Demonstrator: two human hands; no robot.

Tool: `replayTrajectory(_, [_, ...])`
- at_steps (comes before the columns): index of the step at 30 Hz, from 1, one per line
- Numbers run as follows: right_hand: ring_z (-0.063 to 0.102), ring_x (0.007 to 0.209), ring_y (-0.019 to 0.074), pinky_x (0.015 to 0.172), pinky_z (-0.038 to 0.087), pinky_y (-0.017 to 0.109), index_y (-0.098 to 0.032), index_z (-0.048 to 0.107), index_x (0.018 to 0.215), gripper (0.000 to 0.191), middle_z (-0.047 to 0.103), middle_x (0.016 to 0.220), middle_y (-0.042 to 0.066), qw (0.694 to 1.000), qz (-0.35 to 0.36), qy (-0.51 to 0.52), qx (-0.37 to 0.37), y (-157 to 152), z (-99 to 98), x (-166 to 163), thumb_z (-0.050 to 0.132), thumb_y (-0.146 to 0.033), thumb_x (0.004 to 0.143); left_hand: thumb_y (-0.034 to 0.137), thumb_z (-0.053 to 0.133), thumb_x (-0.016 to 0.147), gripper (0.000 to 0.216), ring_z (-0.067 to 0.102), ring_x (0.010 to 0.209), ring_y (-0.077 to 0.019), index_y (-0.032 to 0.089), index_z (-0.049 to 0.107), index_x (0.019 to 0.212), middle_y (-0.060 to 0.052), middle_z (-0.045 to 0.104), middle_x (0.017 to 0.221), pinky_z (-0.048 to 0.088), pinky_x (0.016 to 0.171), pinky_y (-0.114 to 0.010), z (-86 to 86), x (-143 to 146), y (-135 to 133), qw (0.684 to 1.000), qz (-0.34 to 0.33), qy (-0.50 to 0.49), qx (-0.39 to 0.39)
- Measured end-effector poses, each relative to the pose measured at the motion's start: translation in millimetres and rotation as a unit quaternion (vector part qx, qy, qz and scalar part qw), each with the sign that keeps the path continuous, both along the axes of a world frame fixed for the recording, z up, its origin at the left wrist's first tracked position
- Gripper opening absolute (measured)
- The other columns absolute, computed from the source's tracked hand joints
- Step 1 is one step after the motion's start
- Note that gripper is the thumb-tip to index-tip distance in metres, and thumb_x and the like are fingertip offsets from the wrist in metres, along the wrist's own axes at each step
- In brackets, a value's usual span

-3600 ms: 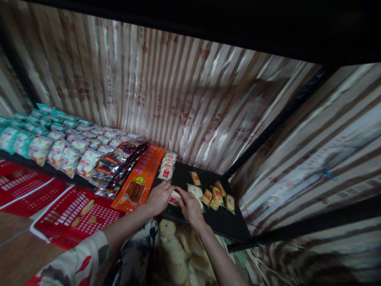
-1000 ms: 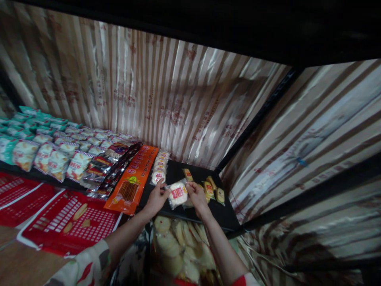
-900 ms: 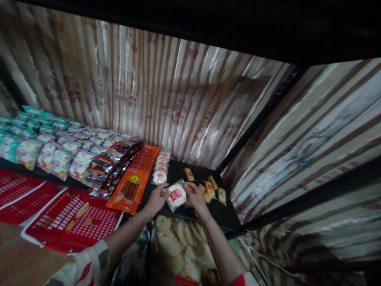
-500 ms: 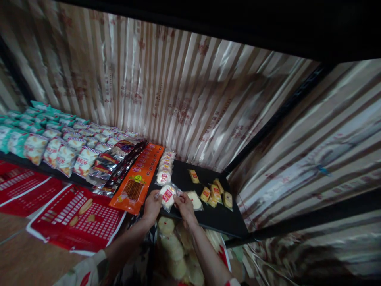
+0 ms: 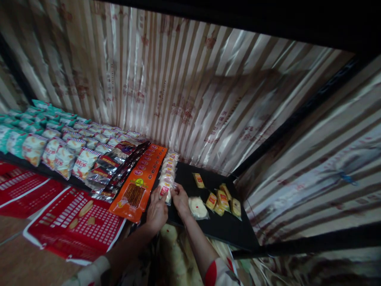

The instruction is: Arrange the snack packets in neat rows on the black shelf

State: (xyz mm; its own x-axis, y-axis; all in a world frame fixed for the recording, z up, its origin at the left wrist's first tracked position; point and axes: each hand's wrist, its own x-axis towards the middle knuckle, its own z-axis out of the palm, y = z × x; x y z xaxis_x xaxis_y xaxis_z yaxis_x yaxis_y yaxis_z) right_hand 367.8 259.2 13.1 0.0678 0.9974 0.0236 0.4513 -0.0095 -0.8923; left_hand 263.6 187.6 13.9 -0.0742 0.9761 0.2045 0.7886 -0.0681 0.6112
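Head view: a person's left hand [image 5: 156,212] and right hand [image 5: 180,200] each pinch a side of a red-labelled packet [image 5: 164,191] near the front edge of a black shelf [image 5: 226,227]. It sits at the near end of a row of packets [image 5: 169,166], beside an orange pack [image 5: 139,183]. A round cake [image 5: 198,207] lies just to the right.

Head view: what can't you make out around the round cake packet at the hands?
Round cake packet, head view: partly covered by the left hand and right hand; whether either grips it cannot be told.
Print on the row of packets: too small, blurred.
Bag below the shelf: dark, blurred, crossed by both forearms.
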Motion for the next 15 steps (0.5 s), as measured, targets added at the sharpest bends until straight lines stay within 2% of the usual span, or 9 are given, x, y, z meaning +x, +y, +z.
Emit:
replayTrajectory(4, [0.061, 0.073, 0.0169, 0.07, 0.047, 0.028, -0.017, 0.062, 0.101, 0.033, 0.065, 0.089, 0.007, 0.994, -0.039, -0.097, 0.022, 1, 2.7, -4, 0.055, -0.029, 0.071, 0.003, 0.04, 0.073, 0.055, 0.031, 0.128, -0.029, 0.01, 0.05, 0.126, -0.015, 0.04, 0.136, 0.03, 0.107, -0.043, -1.2, 0, 8, 1.0, -0.013, 0.018, -0.003])
replayTrajectory(10, [0.062, 0.072, 0.0167, 0.069, 0.048, 0.027, -0.017, 0.058, 0.105, 0.036, 0.067, 0.083, 0.003, 0.997, -0.024, -0.067, 0.003, 5, -0.4, -9, 0.054, -0.029, 0.071, 0.002, 0.041, 0.072, 0.053, 0.031, 0.128, -0.03, 0.008, 0.052, 0.124, -0.017, 0.04, 0.135, 0.031, 0.106, -0.044, -4.5, 2, 13, 1.0, 0.0, 0.017, 0.018])
replayTrajectory(15, [0.062, 0.073, 0.0162, 0.068, 0.048, 0.026, -0.018, 0.057, 0.104, 0.033, 0.066, 0.085, 0.004, 0.996, -0.03, -0.078, 0.02, 12, -3.1, -15, 0.051, -0.029, 0.073, 0.0, 0.04, 0.071, 0.055, 0.031, 0.128, -0.0294, 0.008, 0.052, 0.124, -0.016, 0.042, 0.133, 0.031, 0.106, -0.046, -8.7, 1, 24, 0.999, 0.007, 0.024, 0.036])
